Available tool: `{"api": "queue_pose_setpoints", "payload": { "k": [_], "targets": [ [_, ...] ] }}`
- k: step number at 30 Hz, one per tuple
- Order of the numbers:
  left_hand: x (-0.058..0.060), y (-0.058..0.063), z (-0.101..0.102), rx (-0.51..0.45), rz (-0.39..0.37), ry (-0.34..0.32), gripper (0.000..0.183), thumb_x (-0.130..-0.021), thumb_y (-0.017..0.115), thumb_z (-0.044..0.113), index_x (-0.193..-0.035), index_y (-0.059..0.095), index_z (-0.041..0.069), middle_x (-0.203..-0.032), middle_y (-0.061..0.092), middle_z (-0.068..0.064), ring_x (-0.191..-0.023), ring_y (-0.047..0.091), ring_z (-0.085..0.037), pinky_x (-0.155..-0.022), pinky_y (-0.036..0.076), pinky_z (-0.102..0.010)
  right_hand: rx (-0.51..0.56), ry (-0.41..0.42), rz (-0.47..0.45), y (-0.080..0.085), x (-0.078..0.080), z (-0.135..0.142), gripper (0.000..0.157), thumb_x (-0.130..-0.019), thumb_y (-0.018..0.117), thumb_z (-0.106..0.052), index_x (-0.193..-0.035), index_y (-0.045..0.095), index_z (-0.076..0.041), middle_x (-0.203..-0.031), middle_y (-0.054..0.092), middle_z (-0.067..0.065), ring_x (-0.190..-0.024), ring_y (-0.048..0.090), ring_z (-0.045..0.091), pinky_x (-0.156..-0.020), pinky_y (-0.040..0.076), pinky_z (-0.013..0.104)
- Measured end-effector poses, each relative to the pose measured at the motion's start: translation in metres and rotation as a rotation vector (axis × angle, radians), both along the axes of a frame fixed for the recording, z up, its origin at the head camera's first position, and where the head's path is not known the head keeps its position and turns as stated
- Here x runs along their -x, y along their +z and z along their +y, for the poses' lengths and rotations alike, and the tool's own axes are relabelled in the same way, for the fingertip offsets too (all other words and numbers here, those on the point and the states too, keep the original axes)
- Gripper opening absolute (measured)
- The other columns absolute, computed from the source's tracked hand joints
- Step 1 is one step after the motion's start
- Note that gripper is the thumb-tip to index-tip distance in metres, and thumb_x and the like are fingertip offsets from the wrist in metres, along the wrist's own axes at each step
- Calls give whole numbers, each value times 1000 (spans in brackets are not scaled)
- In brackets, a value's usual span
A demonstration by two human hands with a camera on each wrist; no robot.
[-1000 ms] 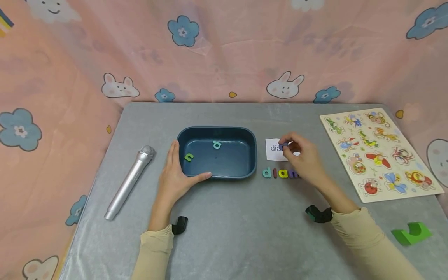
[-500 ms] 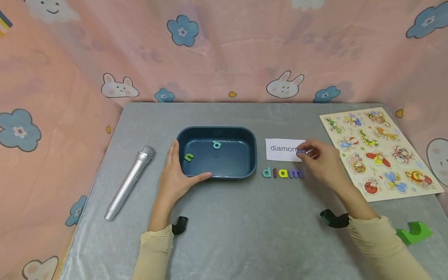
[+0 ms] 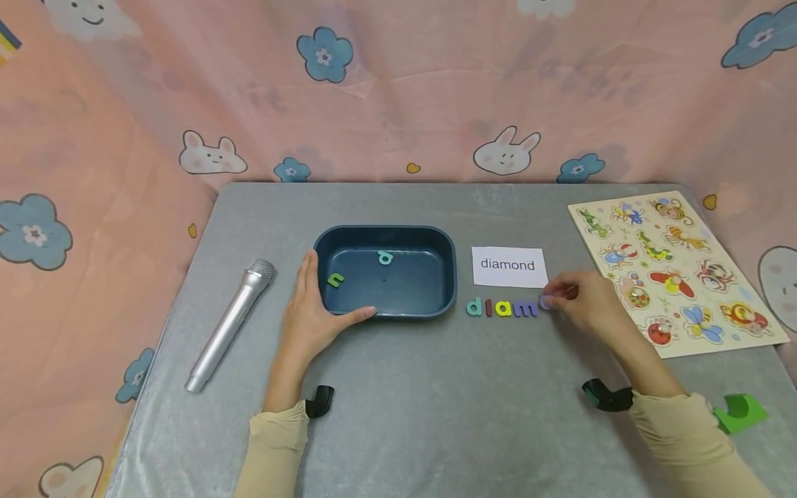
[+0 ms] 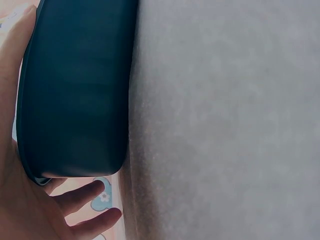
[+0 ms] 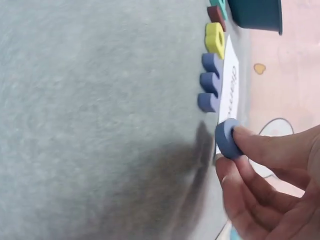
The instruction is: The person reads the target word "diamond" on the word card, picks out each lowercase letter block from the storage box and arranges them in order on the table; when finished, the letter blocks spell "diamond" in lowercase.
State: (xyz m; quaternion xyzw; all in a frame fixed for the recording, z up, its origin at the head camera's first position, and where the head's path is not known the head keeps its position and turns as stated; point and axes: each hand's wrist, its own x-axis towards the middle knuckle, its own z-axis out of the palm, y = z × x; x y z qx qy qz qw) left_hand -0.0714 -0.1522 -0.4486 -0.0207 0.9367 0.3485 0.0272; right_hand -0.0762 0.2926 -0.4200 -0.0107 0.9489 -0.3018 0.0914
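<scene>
**R grip: round letter pinched beside the "m"; main risk = disturbing the row**

Risks (my judgement): R grip (image 3: 585, 301) has little room to L of the piece. If it comes down too far that way, the round letter (image 5: 226, 141) could knock the purple m (image 3: 525, 309) crooked; yellow a (image 3: 504, 308) sits close next to it, so a hard push might carry over. Fingertips also near lower R corner of word card (image 3: 508, 275); a low pass could catch the paper & skew it. Pinch is at fingertips only, so an off-centre letting-go could tip or twist the piece. L side: extra push from L grip (image 3: 311, 321) would prob. slide the tray (image 3: 386, 315), w/ green n (image 3: 335, 280) & teal letter (image 3: 385, 258) inside.

Pos. of piece vs grip: blue-purple, held btwn thumb & fingers at the very tips, well clear of palm; sticks out on the row side, just R of m, apart from it in R wrist view. Fingers cover part, so full shape n/a. Shadow on bench (image 3: 398, 422) close by; can't tell if piece touches down.

L grip: fingers spread along tray's L end, thumb on near rim, nothing pinched.
</scene>
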Motion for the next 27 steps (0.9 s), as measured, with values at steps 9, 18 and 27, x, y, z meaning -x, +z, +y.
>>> {"api": "queue_pose_setpoints", "payload": {
  "k": [9, 18, 27],
  "targets": [
    [-1, -1, 0, 0, 9, -3, 144, -70, 90, 70, -173, -1, 27, -181, 5, -3, -163, 23, -38, -120, 31, -74, -11, -16, -36, -11, -2, 3, 9, -93, 80, -7, -94, 76, 0, -82, 71, 10, -75, 58, 18, -63, 43, 26],
    [-1, -1, -1, -2, 1, 3, 144, -70, 90, 70, -172, -3, 30, -181, 4, -2, -163, 25, -39, -118, 30, -77, -15, -5, -56, -14, 1, 7, 13, -93, 81, -10, -96, 77, 2, -84, 74, 13, -76, 59, 17, -65, 44, 28],
    [0, 1, 0, -3, 4, 0, 144, -70, 90, 70, -172, -3, 30, -181, 4, -1, -162, 26, -39, -119, 32, -76, -25, -12, -32, -9, 2, 2, 13, -95, 79, -9, -101, 76, 2, -90, 73, 16, -82, 59, 23, -69, 44, 32]
  ]
}}
